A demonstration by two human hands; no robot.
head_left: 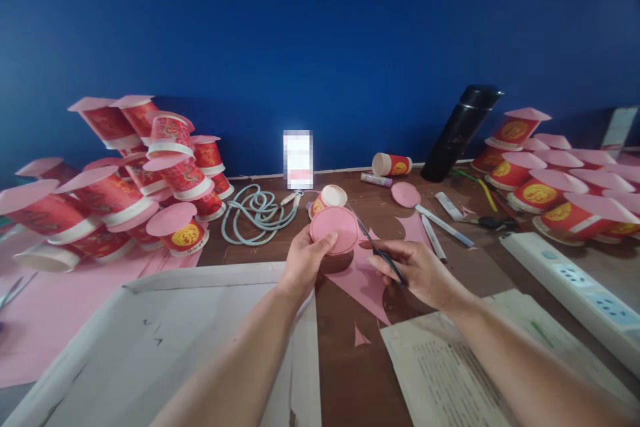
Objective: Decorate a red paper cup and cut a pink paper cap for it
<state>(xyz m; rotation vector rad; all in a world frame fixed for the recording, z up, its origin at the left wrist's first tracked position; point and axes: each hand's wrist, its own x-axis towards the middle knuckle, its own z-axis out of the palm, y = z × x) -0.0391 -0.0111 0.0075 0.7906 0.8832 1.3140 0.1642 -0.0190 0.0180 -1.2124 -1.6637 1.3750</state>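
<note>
My left hand [305, 259] is closed on a paper cup [334, 229] whose mouth is covered by a round pink paper disc, held just above the brown table. My right hand [417, 269] grips a pair of dark scissors [376, 247], with the blades pointing up and left toward the disc's right edge. Under both hands lies a cut pink paper scrap [363, 280]. Another red cup [327, 198] lies on its side just behind the held one.
Pink-capped red cups are piled at left [145, 173] and grouped at right [545, 180]. A coiled cord [255, 210], a black flask [460, 130], pens, a power strip [575, 287], a printed sheet [450, 360] and a cardboard sheet [165, 340] surround the hands.
</note>
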